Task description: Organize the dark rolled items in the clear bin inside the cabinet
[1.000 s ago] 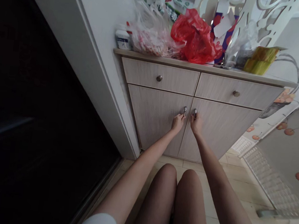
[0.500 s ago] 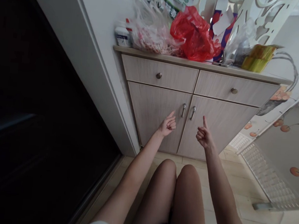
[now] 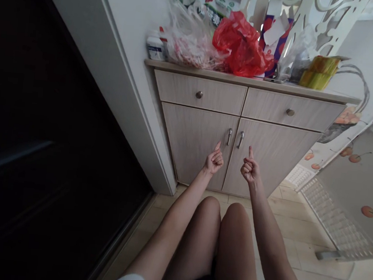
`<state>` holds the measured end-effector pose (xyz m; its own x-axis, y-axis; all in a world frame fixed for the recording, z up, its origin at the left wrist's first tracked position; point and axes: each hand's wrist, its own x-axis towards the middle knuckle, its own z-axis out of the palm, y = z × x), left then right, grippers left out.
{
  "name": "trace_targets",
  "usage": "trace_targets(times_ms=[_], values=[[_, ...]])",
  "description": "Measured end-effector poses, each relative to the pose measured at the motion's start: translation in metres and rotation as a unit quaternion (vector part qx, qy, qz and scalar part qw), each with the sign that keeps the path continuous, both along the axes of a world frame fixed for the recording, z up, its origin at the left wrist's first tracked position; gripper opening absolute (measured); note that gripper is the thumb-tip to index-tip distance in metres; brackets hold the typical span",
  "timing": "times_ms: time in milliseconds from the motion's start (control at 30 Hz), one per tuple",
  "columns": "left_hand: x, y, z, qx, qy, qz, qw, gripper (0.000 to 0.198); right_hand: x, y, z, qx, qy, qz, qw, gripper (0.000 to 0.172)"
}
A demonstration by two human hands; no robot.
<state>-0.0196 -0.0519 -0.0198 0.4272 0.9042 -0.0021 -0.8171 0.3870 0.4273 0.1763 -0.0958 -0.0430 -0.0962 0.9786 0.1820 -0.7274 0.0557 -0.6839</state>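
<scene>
My left hand (image 3: 214, 161) is held out before the left door (image 3: 190, 136) of a pale wood-grain cabinet, index finger stretched towards the left door handle (image 3: 229, 136) and the other fingers curled in. My right hand (image 3: 250, 169) makes the same pointing shape in front of the right door (image 3: 280, 153), its fingertip a little right of and below the right door handle (image 3: 241, 140). Nothing shows in either hand, and neither is on a handle. Both cabinet doors are closed.
Above the doors are two closed drawers with round knobs (image 3: 199, 95). On the cabinet top (image 3: 186, 69) lie a red plastic bag (image 3: 242, 44), a clear bag (image 3: 189, 43), a white bottle (image 3: 155, 48) and a yellow package (image 3: 320, 72). A dark door (image 3: 55, 167) stands left.
My two hands have come closer together: the left moved right and the right moved slightly left. The view has shifted a little. The cabinet doors are unchanged.
</scene>
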Motion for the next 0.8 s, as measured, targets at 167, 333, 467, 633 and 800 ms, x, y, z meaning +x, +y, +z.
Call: trace_targets(times_ms=[167, 333, 467, 633, 800], values=[[0.006, 0.017, -0.004, 0.056, 0.235, 0.046, 0.969, 0.047, 0.002, 0.01, 0.003, -0.028, -0.258, -0.182, 0.948, 0.071], [0.029, 0.047, 0.011, 0.207, 0.626, 0.241, 0.712, 0.028, -0.001, 0.047, 0.016, 0.023, -0.613, -0.427, 0.664, 0.061], [0.051, 0.063, 0.023, 0.315, 0.715, 0.254, 0.57, 0.029, -0.014, 0.081, 0.026, 0.031, -0.658, -0.415, 0.627, 0.045], [0.064, 0.067, 0.008, 0.312, 0.753, 0.26, 0.518, 0.027, -0.032, 0.095, 0.023, -0.012, -0.645, -0.409, 0.646, 0.038], [0.067, 0.054, -0.014, 0.3, 0.763, 0.317, 0.476, 0.027, -0.04, 0.081, 0.019, -0.016, -0.633, -0.421, 0.65, 0.037]])
